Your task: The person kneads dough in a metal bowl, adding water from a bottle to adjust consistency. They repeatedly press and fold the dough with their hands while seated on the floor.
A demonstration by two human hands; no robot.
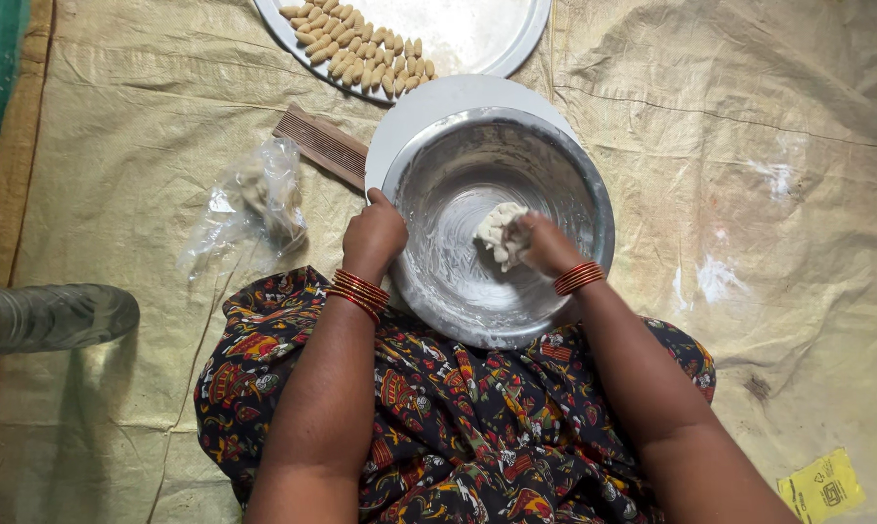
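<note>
A shiny steel bowl [565,184] rests on my lap, over a round white board [409,121]. My left hand [373,238] grips the bowl's left rim, with red bangles at the wrist. Inside the bowl, my right hand [545,245] presses a lump of pale dough [497,233] against the floured wall, fingers wrapped on it. Streaks of flour coat the bowl's inside.
A large steel plate [487,39] at the top holds several small ridged dough pieces [361,53]. A brown wooden comb [320,144] lies left of the board, a crumpled clear plastic bag [249,199] beside it. A clear plastic bottle [50,315] lies far left on the tan woven mat.
</note>
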